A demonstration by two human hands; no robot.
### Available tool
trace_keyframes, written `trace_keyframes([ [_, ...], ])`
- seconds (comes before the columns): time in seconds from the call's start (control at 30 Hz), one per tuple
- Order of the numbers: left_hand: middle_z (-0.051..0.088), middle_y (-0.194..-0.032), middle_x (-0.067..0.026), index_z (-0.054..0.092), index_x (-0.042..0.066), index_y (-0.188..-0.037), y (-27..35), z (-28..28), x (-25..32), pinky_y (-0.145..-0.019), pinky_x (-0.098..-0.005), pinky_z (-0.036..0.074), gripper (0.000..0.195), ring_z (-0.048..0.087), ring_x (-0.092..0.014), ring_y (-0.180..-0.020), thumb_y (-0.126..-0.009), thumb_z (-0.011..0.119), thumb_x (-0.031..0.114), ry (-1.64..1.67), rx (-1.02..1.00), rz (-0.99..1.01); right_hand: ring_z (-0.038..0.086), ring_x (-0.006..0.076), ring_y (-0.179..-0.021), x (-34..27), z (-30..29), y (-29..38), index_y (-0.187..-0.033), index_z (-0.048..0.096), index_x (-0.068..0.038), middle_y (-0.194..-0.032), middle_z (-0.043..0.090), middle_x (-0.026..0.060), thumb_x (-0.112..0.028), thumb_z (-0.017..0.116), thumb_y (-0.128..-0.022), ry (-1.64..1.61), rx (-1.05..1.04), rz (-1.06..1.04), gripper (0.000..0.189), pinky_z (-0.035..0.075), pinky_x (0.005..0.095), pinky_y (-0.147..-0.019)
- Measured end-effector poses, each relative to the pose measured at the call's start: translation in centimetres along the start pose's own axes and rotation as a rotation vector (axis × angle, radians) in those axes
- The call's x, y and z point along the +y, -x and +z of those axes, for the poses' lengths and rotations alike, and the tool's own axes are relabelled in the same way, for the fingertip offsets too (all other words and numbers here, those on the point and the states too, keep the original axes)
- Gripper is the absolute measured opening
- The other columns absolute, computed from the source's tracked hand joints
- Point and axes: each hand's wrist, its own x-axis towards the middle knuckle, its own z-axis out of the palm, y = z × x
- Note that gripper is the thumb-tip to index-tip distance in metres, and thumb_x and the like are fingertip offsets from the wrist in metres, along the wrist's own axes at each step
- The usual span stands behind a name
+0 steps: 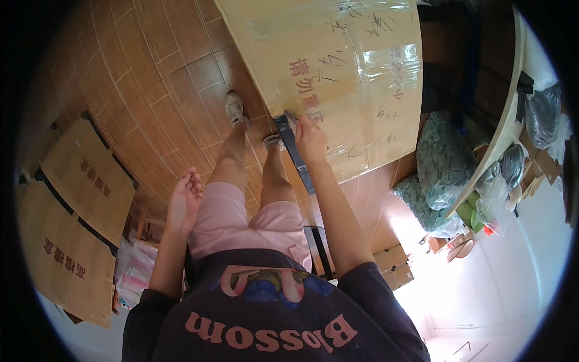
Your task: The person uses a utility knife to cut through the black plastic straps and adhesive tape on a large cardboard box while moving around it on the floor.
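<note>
A large brown cardboard box (pixel 344 99), bound with clear tape and bearing printed and handwritten marks, lies before me at the upper right. Along its near left edge runs a black strip (pixel 294 154). My right hand (pixel 310 139) is at the upper end of this strip, its fingers pinching a small dark flap beside the cardboard; the fingertips are partly hidden. My left hand (pixel 184 199) hangs beside my left thigh, palm up, with its fingers loosely curled and nothing in them. It touches no part of the box.
Flat cardboard boxes with black edges (pixel 77 181) stand at the left, near a plastic-wrapped bundle (pixel 138 267). At the right, clear bags of greenish pieces (pixel 441 158) lie by a curved pale tabletop edge (pixel 500 149). My shoes (pixel 235 108) are on the brown tiled floor (pixel 181 90).
</note>
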Motion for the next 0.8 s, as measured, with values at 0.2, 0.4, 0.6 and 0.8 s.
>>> trace_keyframes([
  [0.2, 0.052, -0.095, 0.0012, 0.052, 0.008, -0.114, 0.1, 1.8, -1.7, -0.069, -0.0219, 0.04, 0.024, 0.048, -0.008, -0.079, -0.093, 0.049, 0.019, -0.007, -0.026, 0.059, 0.061, 0.0388, -0.077, 1.8, 0.6, 1.5, -0.097, 0.059, -0.008, -0.087, 0.063, 0.0181, -0.018, 0.051, -0.089, -0.04, -0.028, 0.028, 0.015, 0.048, 0.0475, -0.066],
  [0.4, 0.057, -0.094, 0.001, 0.056, 0.009, -0.111, -2.0, 7.6, -4.4, -0.069, -0.022, 0.041, 0.021, 0.053, -0.008, -0.08, -0.094, 0.049, 0.018, -0.382, 0.008, 0.218, 0.06, 0.0384, -0.075, 4.0, 0.6, 4.7, -0.09, 0.057, -0.008, -0.082, 0.062, 0.0171, -0.018, 0.05, -0.089, -0.008, -0.021, 0.038, 0.012, 0.048, 0.0474, -0.065],
  [0.6, 0.058, -0.099, -0.0044, 0.058, 0.008, -0.106, -7.3, 15.3, -8.8, -0.081, -0.0316, 0.044, 0.021, 0.055, -0.019, -0.092, -0.085, 0.058, 0.01, -1.407, -0.371, 1.02, 0.062, 0.0354, -0.073, 9.4, 0.9, 10.4, -0.088, 0.056, -0.009, -0.081, 0.061, 0.0144, -0.017, 0.051, -0.088, 0.064, -0.092, 0.043, 0.01, 0.049, 0.0462, -0.064],
  [0.8, 0.055, -0.105, -0.0037, 0.059, 0.009, -0.104, -10.0, 16.8, -12.2, -0.093, -0.037, 0.038, 0.028, 0.05, -0.023, -0.104, -0.076, 0.062, 0.009, -2.192, -0.75, 1.363, 0.063, 0.0333, -0.071, 12.0, 0.2, 12.0, -0.086, 0.056, -0.008, -0.077, 0.063, 0.0134, -0.019, 0.053, -0.087, 0.078, -0.102, -0.001, 0.011, 0.05, 0.045, -0.063],
])
